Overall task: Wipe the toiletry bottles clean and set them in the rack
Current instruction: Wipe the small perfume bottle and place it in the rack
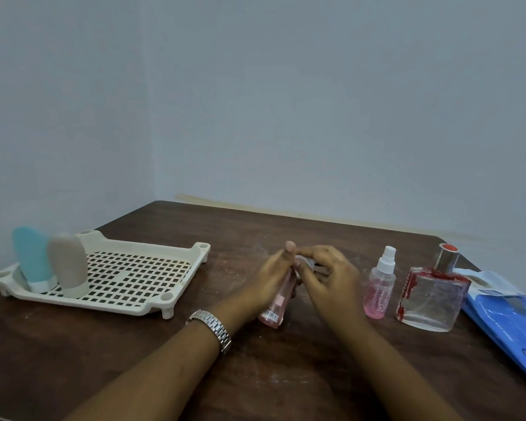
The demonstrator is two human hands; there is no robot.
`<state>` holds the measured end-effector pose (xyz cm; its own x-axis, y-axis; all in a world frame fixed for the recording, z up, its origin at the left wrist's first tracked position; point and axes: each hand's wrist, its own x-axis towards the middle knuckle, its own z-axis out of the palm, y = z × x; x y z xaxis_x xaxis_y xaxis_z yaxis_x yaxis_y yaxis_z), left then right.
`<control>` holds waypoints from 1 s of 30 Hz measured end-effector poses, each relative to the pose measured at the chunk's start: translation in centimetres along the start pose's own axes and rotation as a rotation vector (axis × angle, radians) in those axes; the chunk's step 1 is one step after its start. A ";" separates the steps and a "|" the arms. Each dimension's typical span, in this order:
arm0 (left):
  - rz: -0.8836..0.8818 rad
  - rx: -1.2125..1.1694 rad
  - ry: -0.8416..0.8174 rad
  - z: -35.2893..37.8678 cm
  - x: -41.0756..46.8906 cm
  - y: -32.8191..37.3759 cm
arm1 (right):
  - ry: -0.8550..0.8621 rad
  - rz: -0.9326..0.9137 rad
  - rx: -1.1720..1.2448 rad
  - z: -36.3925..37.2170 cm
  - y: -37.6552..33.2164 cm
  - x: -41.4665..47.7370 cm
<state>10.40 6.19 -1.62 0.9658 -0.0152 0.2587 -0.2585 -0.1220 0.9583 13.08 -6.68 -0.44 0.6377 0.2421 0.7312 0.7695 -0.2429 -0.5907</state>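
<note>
Two hands meet at the middle of the frame on one pink bottle. The left hand, a metal watch on its wrist, wraps the flat-sided plastic body, which leans with its base toward the tabletop. The right hand pinches the top end, with something pale under its fingers, too blurred to name.

The smooth plastic could slip if the left grip loosens while the right rubs or twists, and a loosened cap might leak pink liquid. Just right of the hands stand a clear round spray bottle and a blocky glass perfume bottle with a metal collar. Both are near enough for a careless forearm to topple them.

A glossy blue packet lies at the right edge. At the left, the cream perforated rack holds a rounded blue bottle and a beige bottle, cap-down.
</note>
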 end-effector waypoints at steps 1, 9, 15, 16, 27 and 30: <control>0.047 0.031 -0.006 -0.1 0.0 -0.2 | -0.008 -0.021 -0.022 0.0 0.1 0.0; 0.176 -0.013 0.094 -0.2 0.8 -0.3 | 0.018 -0.047 0.135 -0.4 -0.6 0.1; 0.122 0.093 0.062 -0.9 0.7 0.0 | -0.126 0.180 0.433 -0.9 -0.8 0.3; 0.111 0.098 0.058 -0.9 0.6 0.1 | -0.136 0.195 0.445 -1.0 -0.6 0.4; -0.106 -0.138 -0.149 -1.0 -0.1 1.1 | -0.327 0.416 0.657 -1.5 0.1 0.7; -0.164 -0.246 -0.226 -0.7 -0.3 1.3 | -0.389 0.452 0.726 -1.7 0.0 0.6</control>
<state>9.76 6.77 -0.41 0.9670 -0.2373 0.0924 -0.0702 0.1004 0.9925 13.41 -8.13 0.55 0.7475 0.5964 0.2924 0.1954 0.2233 -0.9550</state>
